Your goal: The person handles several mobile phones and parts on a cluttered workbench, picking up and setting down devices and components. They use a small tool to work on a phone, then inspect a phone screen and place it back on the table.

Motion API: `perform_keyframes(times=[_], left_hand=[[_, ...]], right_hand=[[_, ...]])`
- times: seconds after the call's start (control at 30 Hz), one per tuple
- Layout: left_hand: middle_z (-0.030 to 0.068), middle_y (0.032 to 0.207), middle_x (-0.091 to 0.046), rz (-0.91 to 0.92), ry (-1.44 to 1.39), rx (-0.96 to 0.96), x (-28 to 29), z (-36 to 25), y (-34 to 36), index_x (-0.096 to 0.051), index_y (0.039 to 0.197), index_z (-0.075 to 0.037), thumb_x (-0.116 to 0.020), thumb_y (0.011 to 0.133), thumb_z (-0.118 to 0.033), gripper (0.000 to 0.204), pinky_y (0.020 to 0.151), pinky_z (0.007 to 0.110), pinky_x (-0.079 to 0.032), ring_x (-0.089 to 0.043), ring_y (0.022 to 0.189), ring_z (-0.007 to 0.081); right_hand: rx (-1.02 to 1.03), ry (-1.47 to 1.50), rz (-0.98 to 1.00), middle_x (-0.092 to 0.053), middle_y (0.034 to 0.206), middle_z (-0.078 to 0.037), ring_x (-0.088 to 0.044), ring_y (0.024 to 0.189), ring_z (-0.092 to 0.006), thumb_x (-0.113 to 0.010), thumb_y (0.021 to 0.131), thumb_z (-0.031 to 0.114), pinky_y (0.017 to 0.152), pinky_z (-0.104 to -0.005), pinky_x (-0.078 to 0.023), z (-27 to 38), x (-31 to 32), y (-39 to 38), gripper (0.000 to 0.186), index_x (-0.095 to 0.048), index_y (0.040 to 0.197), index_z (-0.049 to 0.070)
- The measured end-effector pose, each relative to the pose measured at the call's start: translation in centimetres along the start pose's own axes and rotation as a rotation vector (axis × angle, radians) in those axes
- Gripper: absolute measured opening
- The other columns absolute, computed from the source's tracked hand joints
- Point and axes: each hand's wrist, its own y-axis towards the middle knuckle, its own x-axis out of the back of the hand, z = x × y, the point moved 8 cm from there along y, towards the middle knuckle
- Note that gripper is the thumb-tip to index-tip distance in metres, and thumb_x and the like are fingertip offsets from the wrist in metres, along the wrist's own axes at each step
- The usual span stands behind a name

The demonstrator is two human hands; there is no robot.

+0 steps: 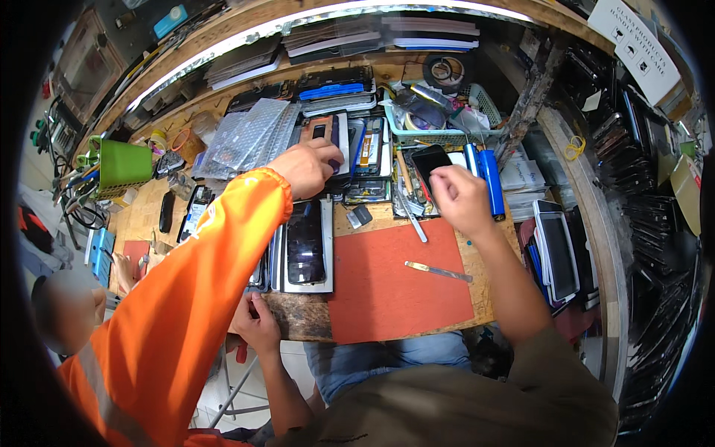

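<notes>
My right hand (460,200) is closed, its curled fingers over the lower right edge of a black smartphone (430,161). Whatever the fingers pinch is hidden. By the bench's front edge, my left hand (258,325) hangs low with loosely curled fingers, and nothing shows in it. Flat on a red-orange mat (395,294) lies a pair of metal tweezers (438,271). Left of the mat, a dark phone screen (306,242) rests on a pale flat panel. From the left, a co-worker's orange sleeve (216,276) reaches across; that person's hand (307,168) is over stacked phone parts.
Stacked phones (369,145) and clear plastic trays (249,138) crowd the bench's back. Behind my right hand are a light green basket (424,137) and blue cylinders (490,185). A green bin (125,167) stands left. Dark panels (648,216) fill the right side.
</notes>
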Motion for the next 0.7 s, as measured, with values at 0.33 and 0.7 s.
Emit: perform_keyframes(times=[0.33,0.7], left_hand=[[0.0155,0.103,-0.064,0.054,0.040,-0.193,-1.5,-8.6,-0.9,-0.064,0.110,0.001,-0.076,0.088,-0.013,0.029,0.079,0.041,-0.048,-0.061,0.093,0.0307],[0.0237,0.141,-0.052,0.289,0.261,0.036,-6.7,-10.7,0.3,-0.046,0.149,-0.005,-0.086,0.075,-0.026,0.087,0.111,0.052,-0.040,-0.049,0.132,0.0416]], right_hand=[[0.064,-0.203,0.472,-0.073,0.087,-0.020,-0.074,0.079,-0.0389,-0.068,0.085,0.010,0.071,-0.0516,-0.059,3.4,-3.9,-2.7,0.021,-0.065,0.104,0.000],[-0.048,-0.067,0.216,-0.073,0.097,-0.017,-0.072,0.084,-0.0403,-0.072,0.091,0.015,0.074,-0.0485,-0.058,1.7,-2.4,-1.4,0.020,-0.071,0.108,0.004]])
